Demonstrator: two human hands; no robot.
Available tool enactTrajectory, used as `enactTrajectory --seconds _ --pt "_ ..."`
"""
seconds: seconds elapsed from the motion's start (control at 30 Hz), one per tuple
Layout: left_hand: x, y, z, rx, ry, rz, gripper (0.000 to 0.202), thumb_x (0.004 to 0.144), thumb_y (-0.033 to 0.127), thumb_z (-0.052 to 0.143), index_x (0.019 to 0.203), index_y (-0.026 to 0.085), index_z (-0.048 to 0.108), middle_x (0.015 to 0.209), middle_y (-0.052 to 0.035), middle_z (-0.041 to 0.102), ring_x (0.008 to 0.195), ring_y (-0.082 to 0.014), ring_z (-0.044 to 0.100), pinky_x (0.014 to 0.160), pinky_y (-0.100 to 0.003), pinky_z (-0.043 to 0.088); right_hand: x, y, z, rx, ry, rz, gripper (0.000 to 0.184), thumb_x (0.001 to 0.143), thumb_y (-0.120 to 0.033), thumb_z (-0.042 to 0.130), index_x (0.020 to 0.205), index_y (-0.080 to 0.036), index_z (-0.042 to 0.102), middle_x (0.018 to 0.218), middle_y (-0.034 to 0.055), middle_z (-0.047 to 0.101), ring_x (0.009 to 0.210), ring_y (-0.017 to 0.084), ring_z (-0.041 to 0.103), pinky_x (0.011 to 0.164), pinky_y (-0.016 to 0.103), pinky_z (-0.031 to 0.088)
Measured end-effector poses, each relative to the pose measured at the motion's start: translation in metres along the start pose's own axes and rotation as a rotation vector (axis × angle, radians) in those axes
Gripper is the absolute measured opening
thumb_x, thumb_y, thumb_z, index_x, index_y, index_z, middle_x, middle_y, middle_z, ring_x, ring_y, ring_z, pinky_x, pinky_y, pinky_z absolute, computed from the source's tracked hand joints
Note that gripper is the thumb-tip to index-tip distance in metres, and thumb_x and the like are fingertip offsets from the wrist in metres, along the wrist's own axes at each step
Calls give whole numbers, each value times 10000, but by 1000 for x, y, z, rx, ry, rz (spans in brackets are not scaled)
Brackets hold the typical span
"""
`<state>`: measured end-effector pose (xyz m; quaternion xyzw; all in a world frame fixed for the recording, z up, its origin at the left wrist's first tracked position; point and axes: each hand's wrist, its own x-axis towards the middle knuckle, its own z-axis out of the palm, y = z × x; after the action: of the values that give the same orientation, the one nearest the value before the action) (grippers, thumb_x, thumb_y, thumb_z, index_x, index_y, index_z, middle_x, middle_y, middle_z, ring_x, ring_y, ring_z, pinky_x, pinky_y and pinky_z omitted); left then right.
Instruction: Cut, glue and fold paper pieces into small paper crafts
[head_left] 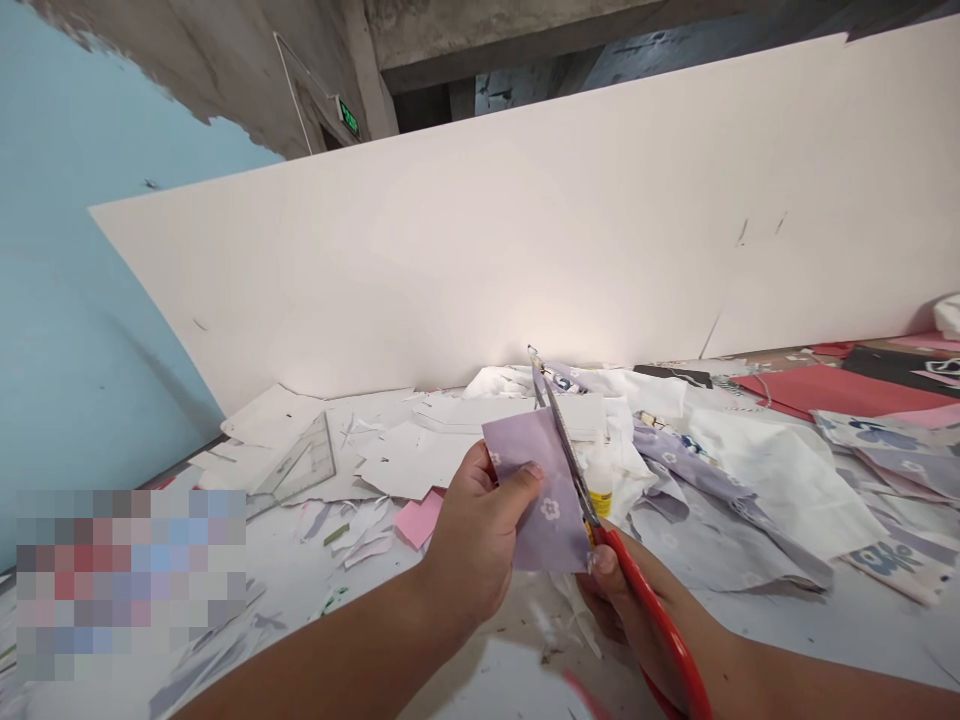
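My left hand (476, 520) pinches a lilac piece of fabric (536, 540) with white flowers, its thumb lying on the front face. Red-handled scissors (651, 600) are in my right hand (626, 590). Their blades point up and away, running along the right edge of the lilac piece. The blades look slightly apart at the tips. Fingers of my right hand are partly hidden behind the handles. Behind the blades stands a bottle with a yellow label (601, 500), partly covered.
Paper and cloth scraps litter the white table. A clear set square (304, 465) lies at left, near a pink scrap (420, 518). Lilac flowered cloth (720, 535), white cloth (780, 480) and red sheets (832, 390) are at right. A white panel (450, 270) stands behind.
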<state>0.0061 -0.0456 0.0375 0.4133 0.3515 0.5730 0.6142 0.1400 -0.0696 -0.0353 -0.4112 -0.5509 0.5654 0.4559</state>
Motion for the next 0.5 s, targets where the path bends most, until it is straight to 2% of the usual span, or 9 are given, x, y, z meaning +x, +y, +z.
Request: enactTrajectory --seconds 0.17,0.3,0.5 --pt "-2 0 0 4 8 -6 211 719 233 643 897 165 551 758 -15 607 656 -109 559 596 -237 465 1 -7 2 -6 -23 -62 489 732 -712 415 652 -233 359 504 -90 232 426 75 178 355 194 179" --pt "-2 1 1 12 14 -15 228 720 243 643 915 172 547 776 -16 609 666 -113 557 593 -240 466 2 -7 1 -41 -44 -55 488 742 -717 387 674 -234 367 508 -86 248 424 76 191 352 188 187" --pt "-4 2 3 28 26 -31 210 727 241 632 906 177 541 757 -3 600 653 -106 545 583 -232 459 3 -8 3 -98 3 -73 507 735 -733 366 643 -234 359 489 -81 285 394 78 221 327 195 209"
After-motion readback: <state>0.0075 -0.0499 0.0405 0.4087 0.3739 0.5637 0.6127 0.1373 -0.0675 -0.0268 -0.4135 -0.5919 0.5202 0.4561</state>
